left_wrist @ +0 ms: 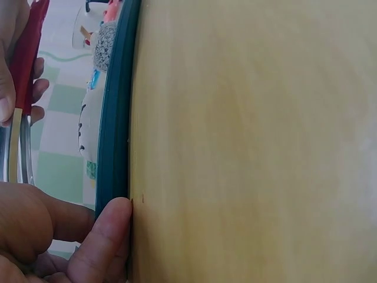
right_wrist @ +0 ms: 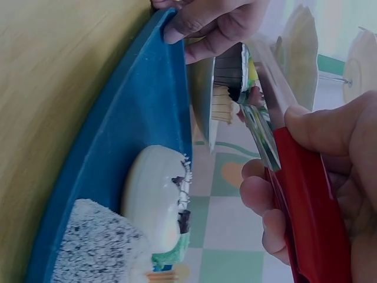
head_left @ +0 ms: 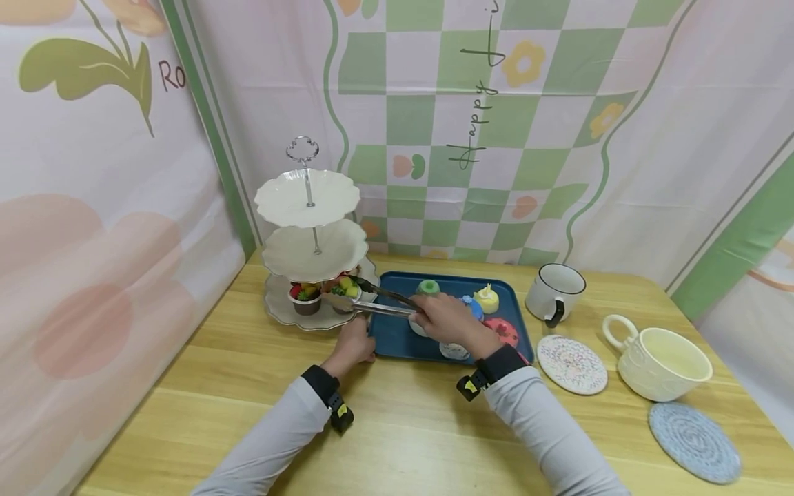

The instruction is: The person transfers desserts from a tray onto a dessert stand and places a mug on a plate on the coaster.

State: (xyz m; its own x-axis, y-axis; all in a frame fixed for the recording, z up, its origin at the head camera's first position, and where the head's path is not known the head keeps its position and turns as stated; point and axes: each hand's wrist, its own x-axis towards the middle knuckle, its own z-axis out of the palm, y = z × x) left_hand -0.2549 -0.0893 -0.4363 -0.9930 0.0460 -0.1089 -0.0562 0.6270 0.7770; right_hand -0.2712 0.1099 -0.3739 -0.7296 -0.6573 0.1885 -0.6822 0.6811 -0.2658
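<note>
The left hand (head_left: pixel 355 339) pinches the blue rectangular tray (head_left: pixel 392 339) by its edge, while the right hand (head_left: pixel 451 318) grips red-handled metal tongs (right_wrist: pixel 306 206), whose uneven squeeze could topple the fruit-topped, dark-cupped cupcake (head_left: pixel 349 288) beyond the left hand.

Left hand (head_left: pixel 353 340) and right hand (head_left: pixel 451 321) curled

Tongs (head_left: pixel 386 309) in right hand (head_left: pixel 448 319), perhaps around a cupcake (head_left: pixel 349 291) on the tiered stand (head_left: pixel 300 251)
</note>
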